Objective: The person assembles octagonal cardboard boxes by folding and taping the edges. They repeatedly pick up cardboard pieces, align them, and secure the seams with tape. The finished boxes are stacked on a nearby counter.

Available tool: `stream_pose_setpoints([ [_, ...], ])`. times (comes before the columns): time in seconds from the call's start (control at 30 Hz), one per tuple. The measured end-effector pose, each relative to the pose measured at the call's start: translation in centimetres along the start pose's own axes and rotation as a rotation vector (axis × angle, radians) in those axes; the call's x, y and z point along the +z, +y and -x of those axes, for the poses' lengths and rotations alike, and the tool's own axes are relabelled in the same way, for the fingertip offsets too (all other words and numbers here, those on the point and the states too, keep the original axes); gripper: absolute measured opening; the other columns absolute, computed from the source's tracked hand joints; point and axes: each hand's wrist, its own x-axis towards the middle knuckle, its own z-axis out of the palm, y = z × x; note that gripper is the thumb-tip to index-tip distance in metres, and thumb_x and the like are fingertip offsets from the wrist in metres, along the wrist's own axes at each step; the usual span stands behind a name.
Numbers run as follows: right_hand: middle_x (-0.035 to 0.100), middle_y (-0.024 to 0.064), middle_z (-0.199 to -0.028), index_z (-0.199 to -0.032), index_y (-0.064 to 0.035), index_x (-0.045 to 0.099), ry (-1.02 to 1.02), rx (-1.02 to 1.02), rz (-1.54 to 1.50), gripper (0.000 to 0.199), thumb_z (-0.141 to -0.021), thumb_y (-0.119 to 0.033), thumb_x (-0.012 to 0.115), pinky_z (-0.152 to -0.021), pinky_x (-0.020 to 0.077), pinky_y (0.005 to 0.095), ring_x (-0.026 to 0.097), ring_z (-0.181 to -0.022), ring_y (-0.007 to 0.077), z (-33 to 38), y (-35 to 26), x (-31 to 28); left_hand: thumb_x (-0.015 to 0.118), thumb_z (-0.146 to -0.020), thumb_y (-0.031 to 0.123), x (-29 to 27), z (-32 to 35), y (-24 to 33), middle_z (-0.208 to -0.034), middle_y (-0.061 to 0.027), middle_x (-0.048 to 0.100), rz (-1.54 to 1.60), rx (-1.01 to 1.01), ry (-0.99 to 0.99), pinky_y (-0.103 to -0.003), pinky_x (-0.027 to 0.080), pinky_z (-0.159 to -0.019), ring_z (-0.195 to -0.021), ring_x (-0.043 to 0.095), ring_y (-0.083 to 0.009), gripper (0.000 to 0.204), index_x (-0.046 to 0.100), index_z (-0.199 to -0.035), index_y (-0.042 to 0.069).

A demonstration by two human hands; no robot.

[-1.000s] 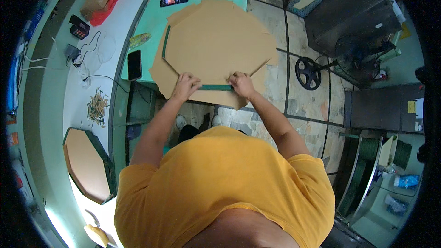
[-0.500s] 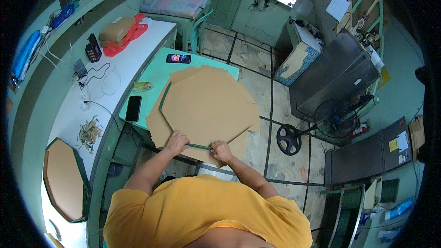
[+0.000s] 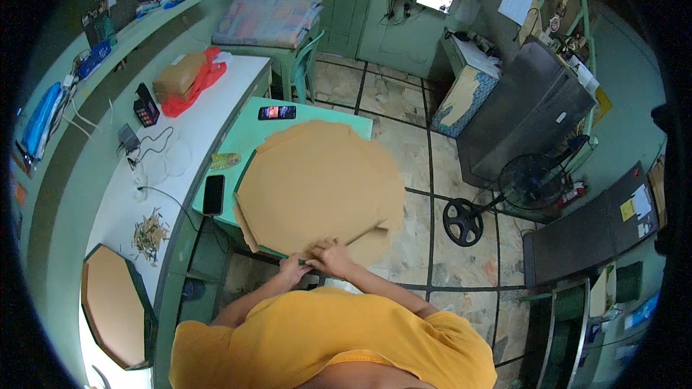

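A large, many-sided sheet of brown cardboard [image 3: 321, 180] covers much of the pale green bench [image 3: 346, 122], overhanging its right side and near edge. At that near edge, the left hand [image 3: 294, 265] and right hand [image 3: 330, 256] meet with bent fingers, hiding part of the border; I cannot tell whether they grip it. Crowding the sheet's left are a black phone [image 3: 213, 195] and a yellow-green packet [image 3: 225, 161]; a phone with a lit screen [image 3: 277, 112] lies beyond its far edge. The long white bench [image 3: 119, 205] at left carries a heap of thin strips [image 3: 150, 236], a dark-rimmed cardboard panel [image 3: 115, 310] and a red plastic bag [image 3: 202, 94]. A black fan [image 3: 533, 179] stands on the tiled floor [image 3: 461, 274] to the right.
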Motion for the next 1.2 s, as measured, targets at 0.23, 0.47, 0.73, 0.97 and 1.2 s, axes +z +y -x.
stream_pose_setpoints([
  [0.23, 0.052, 0.0241, -0.126, -0.13, 0.0011, 0.048, 0.772, 0.691, 0.146, 0.071, -0.08, -0.046, 0.069, -0.096, 0.0387, 0.0461, 0.045, -0.121, 0.0364, 3.1, 14.6, -13.6, 0.057, -0.086, 0.003, -4.2, 4.7, 8.1, -0.131, -0.0183, 0.043, -0.312, 0.185, -0.285, -0.054, 0.052, -0.085, -0.114, 0.053, -0.0355, 0.061, 0.022, -0.136, 0.003],
  [0.47, 0.065, 0.0091, -0.093, -0.107, 0.0016, 0.063, 0.004, 0.801, -0.916, 0.056, -0.082, -0.049, 0.066, -0.064, 0.0468, 0.0277, 0.059, -0.077, 0.0163, 3.0, 17.6, -19.3, 0.061, -0.083, 0.003, -2.2, 4.8, 15.5, -0.129, -0.0162, 0.045, -0.428, 0.351, -0.194, -0.049, 0.053, -0.081, -0.113, 0.053, -0.033, 0.063, 0.024, -0.134, 0.001],
  [0.73, 0.062, 0.0118, -0.104, -0.118, 0.0026, 0.053, 0.422, 0.658, -1.4, 0.035, -0.088, -0.014, 0.061, -0.081, 0.0493, 0.0358, 0.061, -0.091, 0.022, -5.2, 9.4, -16.6, 0.062, -0.08, 0.01, -3.9, 6.8, 20.6, -0.109, -0.0158, 0.06, -0.628, 0.647, 0.234, -0.036, 0.048, -0.077, -0.097, 0.06, -0.0269, 0.044, 0.048, -0.118, -0.006],
  [0.97, 0.06, 0.0061, -0.085, -0.094, 0.0008, 0.059, 0.542, 0.687, -1.467, 0.017, -0.091, -0.016, 0.058, -0.066, 0.0473, 0.0349, 0.057, -0.074, 0.019, -13.6, 3.0, -10.1, 0.062, -0.083, 0.022, -11.6, 8.5, 28.3, -0.117, -0.0182, 0.059, -0.484, 0.877, 0.198, -0.036, 0.046, -0.087, -0.101, 0.06, -0.0256, 0.053, 0.05, -0.122, -0.011],
  [1.2, 0.058, 0.0074, -0.087, -0.097, 0.0026, 0.056, 0.444, 0.622, -1.578, 0.013, -0.091, -0.009, 0.054, -0.071, 0.0486, 0.0355, 0.057, -0.075, 0.0198, -22.3, -5.4, -5.6, 0.036, -0.098, 0.042, -21.4, 10.8, 37.3, -0.125, -0.0153, 0.056, 0.009, 0.846, 0.268, -0.043, 0.046, -0.088, -0.106, 0.058, -0.0264, 0.052, 0.052, -0.126, 0.002],
])
